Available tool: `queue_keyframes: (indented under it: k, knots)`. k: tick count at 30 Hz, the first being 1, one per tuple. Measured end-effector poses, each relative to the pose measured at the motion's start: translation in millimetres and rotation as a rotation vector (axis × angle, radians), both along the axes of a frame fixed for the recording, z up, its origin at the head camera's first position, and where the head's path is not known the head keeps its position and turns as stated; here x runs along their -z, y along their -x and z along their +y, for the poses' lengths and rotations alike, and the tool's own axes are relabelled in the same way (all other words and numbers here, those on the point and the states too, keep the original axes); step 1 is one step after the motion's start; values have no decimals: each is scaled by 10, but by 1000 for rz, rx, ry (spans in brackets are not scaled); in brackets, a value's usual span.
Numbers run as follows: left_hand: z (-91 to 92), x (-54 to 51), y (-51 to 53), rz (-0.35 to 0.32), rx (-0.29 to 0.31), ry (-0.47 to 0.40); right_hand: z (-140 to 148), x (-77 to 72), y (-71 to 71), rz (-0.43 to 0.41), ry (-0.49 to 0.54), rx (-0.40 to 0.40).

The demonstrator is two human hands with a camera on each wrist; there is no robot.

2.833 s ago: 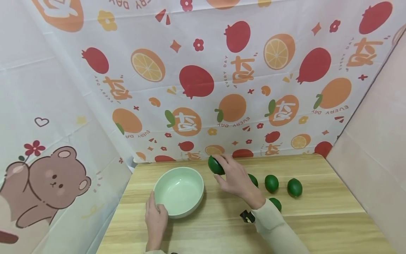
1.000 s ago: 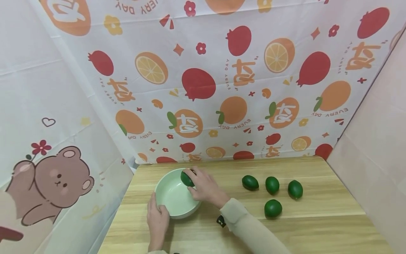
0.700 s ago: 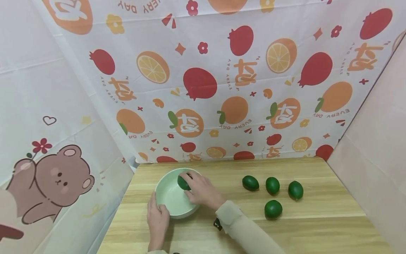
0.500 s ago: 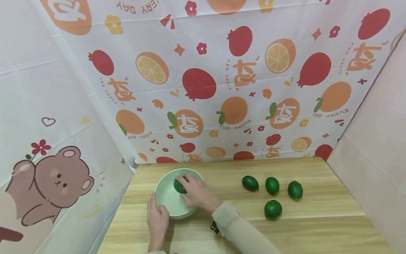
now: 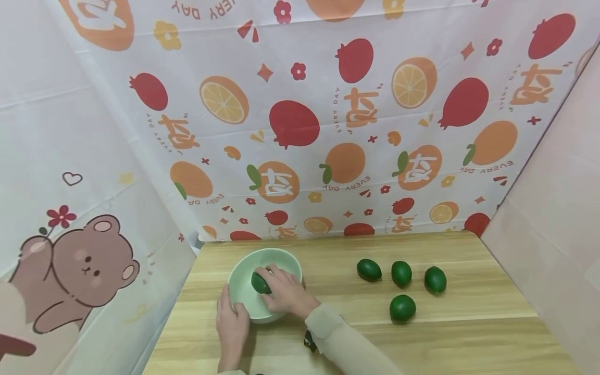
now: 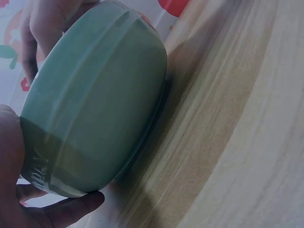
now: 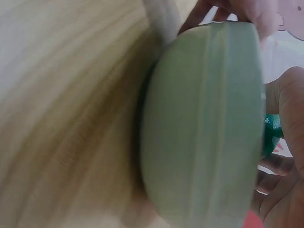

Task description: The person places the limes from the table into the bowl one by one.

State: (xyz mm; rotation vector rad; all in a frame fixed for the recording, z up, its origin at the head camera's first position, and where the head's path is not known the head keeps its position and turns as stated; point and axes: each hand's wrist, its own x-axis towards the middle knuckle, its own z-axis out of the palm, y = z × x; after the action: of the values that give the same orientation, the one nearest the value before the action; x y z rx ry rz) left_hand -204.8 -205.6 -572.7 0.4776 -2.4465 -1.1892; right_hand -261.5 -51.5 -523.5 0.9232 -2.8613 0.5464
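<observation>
Here's the right hand (image 5: 283, 291) over the pale green bowl (image 5: 244, 271), reaching in across its right side, fingers and thumb clamped on a dark green lime (image 5: 259, 283)! That lime sits inside the bowl's mouth, its left end poking clear of the grip; whether it touches the bottom, I can't tell. Holding it by the near end probably leaves the knuckles room inside the rim.

Over on the other flank, the left hand (image 5: 233, 323) has the bowl gripped at its near-left edge, thumb up by the rim, fingers against the outer wall, as the left wrist view shows. Sensible work, that: it looks like a brace, so the bowl won't skid if knuckles or fruit bump it.

The bowl stands upright on the wooden table (image 5: 469, 333), straight ahead of the bracing hand. Out right, four limes lie apart: the left lime (image 5: 369, 270), the middle lime (image 5: 401, 273) and the right lime (image 5: 435, 279) in a loose row, the near lime (image 5: 402, 309) in front. That side seems to suit the right hand, leaving the left free to steady.
</observation>
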Motion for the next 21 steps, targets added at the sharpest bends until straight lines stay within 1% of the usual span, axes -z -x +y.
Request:
queue_keyframes:
  k: [3, 6, 10, 16, 21]
  knots:
    - [0, -4, 9, 9, 1, 3, -14, 80, 20, -12, 28, -2]
    - [12, -10, 3, 22, -3, 1, -22, 153, 45, -49, 69, 4]
    - [37, -8, -8, 31, -8, -4, -9, 230, 72, -82, 93, 25]
    - [50, 14, -6, 43, -5, -4, -1, 254, 60, -109, 74, 65]
    - [40, 36, -5, 40, -23, 0, -32, 242, 37, -141, 39, 81]
